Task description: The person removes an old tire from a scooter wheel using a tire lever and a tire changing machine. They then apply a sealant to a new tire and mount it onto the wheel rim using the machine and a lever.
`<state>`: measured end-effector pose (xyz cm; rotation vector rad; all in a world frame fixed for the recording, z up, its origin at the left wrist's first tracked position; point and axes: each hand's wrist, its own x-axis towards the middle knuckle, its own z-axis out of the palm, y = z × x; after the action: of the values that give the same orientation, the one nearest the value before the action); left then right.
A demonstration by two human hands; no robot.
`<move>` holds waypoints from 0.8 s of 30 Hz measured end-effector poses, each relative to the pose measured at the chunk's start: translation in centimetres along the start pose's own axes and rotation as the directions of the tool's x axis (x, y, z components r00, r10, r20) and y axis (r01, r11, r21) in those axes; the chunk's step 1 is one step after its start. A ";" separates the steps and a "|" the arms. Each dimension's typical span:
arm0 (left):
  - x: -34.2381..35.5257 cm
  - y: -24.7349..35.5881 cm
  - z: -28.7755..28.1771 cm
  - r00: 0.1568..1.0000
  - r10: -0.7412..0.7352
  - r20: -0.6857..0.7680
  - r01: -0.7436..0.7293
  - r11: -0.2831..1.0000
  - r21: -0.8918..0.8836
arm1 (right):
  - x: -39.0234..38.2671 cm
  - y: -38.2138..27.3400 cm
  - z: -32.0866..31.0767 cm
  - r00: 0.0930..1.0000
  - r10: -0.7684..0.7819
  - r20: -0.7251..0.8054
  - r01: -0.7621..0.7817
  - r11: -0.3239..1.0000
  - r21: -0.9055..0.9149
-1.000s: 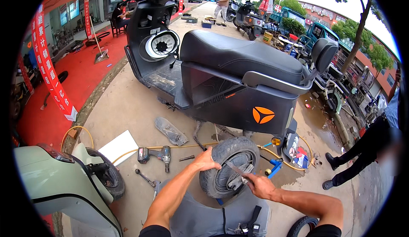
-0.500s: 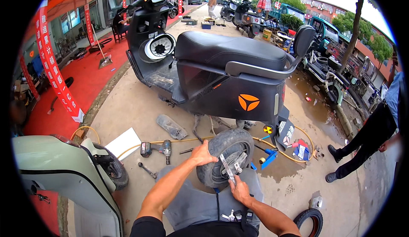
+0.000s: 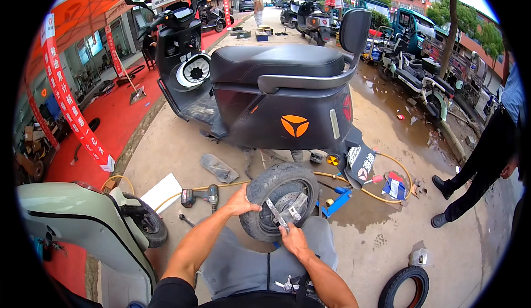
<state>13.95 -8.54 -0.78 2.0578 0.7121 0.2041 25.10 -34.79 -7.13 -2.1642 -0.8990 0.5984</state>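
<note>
A small scooter wheel with a dusty black tyre (image 3: 271, 182) stands tilted in front of me, against the grey cloth (image 3: 238, 258) over my lap. My left hand (image 3: 240, 201) grips the tyre's left side, thumb on the sidewall. In my right hand (image 3: 296, 239) is a flat silver tire lever (image 3: 275, 213); its far end lies at the rim's inner edge. A metal bracket (image 3: 298, 202) sits at the hub, beside the lever. Just beyond stands a black electric scooter (image 3: 276, 106); its rear wheel place is partly hidden.
On the ground lie a cordless impact wrench (image 3: 200, 196), a white board (image 3: 161, 193), a yellow hose (image 3: 395, 201) and a blue tool (image 3: 337, 202). A loose tyre (image 3: 405, 287) lies at lower right. A pale green scooter (image 3: 72, 219) stands left; a person (image 3: 478, 158) stands right.
The view has shifted, so the scooter sits further left and higher. Both hands keep their hold on the wheel and lever, with the lever still at the rim.
</note>
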 end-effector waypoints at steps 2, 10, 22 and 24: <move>0.0 -0.9 0.0 0.999 -0.032 -0.002 0.032 0.998 0.045 | 0.0 -0.1 -0.8 0.999 -0.054 0.011 0.054 0.998 -0.033; -2.0 -0.9 1.7 0.995 -0.101 0.022 0.102 0.992 -0.074 | 0.0 0.4 -5.1 0.981 -0.161 0.103 0.180 0.961 -0.210; -0.5 -5.9 2.8 0.975 -0.206 -0.082 0.186 0.961 -0.204 | -3.2 3.3 -12.5 0.946 -0.005 0.323 -0.001 1.000 0.019; -0.3 -4.7 3.2 0.969 -0.237 -0.072 0.213 0.945 -0.246 | -3.8 5.9 -11.6 0.913 0.093 0.396 -0.216 0.936 0.278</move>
<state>13.07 -9.07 -6.43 1.7330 0.9325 0.2504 32.43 -45.67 -3.52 -1.8666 -0.7602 1.1896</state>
